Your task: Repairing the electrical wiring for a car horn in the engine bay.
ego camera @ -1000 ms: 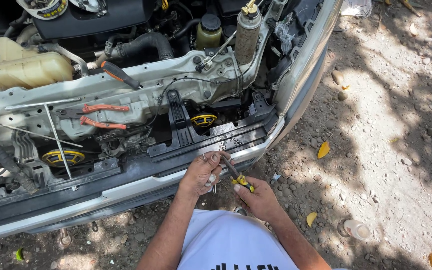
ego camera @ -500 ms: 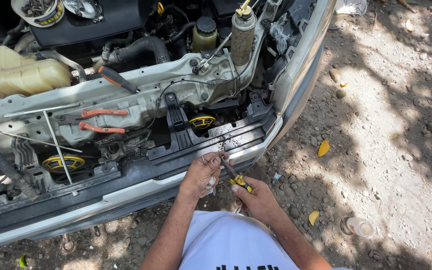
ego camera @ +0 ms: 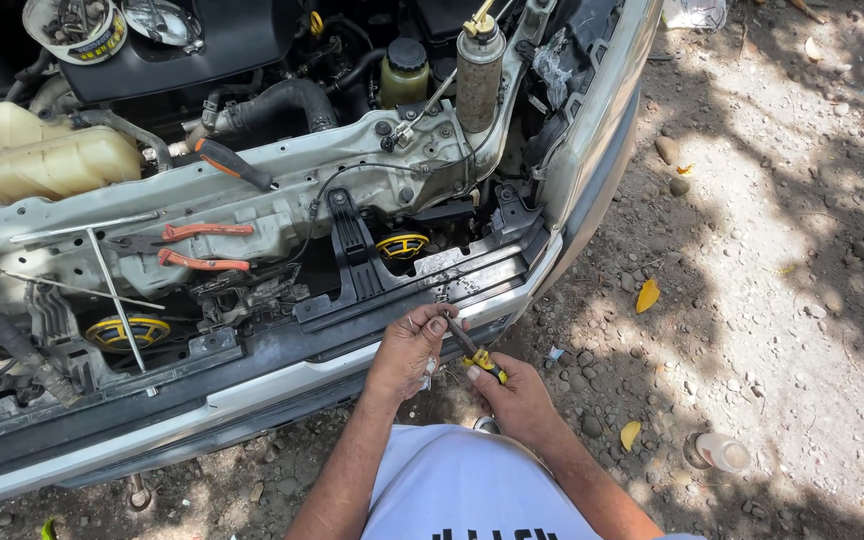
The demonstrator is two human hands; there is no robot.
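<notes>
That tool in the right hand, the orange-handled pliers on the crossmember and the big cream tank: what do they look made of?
Tool in the right hand, the yellow-and-black-handled screwdriver: dark metal shaft, apparently a plastic or rubber grip. Orange-handled pliers: dull grey metal jaws, matte handle sleeves, likely rubber-coated. Cream translucent tank: moulded plastic by its rounded shape, yellowed and dusty.

Matt black plastic is seen on the grille panel [ego camera: 422,285], dull painted metal on the crossmember [ego camera: 282,210], and rough gravel on the ground [ego camera: 752,300].

Left hand [ego camera: 407,350] now slightly left of its earlier spot, fingertips pinching at bumper [ego camera: 372,362] edge; right hand [ego camera: 517,398] and screwdriver [ego camera: 474,352] drawn marginally nearer.
</notes>
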